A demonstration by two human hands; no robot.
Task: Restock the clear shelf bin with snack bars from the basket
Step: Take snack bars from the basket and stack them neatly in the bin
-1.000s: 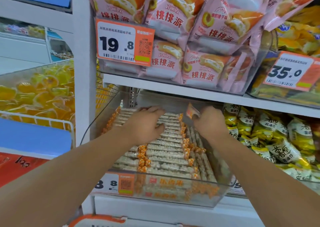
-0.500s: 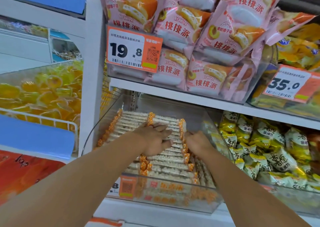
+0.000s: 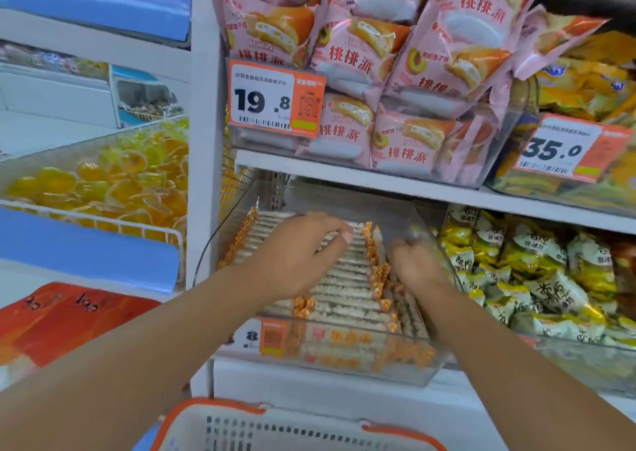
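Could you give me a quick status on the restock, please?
Left hand flat on snack bars in clear bin. Right hand tucking bars at right wall. Basket below.

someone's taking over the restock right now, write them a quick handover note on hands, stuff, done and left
Left hand: flat, palm down on the snack bars in the clear shelf bin, holding nothing.
Right hand: low at the bin's right side, fingers curled among the bars standing on edge there; whether it grips one is unclear.
Bin: lower shelf, under the pink pie packs, nearly full of neat rows.
Basket: below the shelf at the bottom edge; only its rim shows, contents hidden.
Done: most of the bin is filled.
Left: settle the right-hand column, check the basket for remaining bars.
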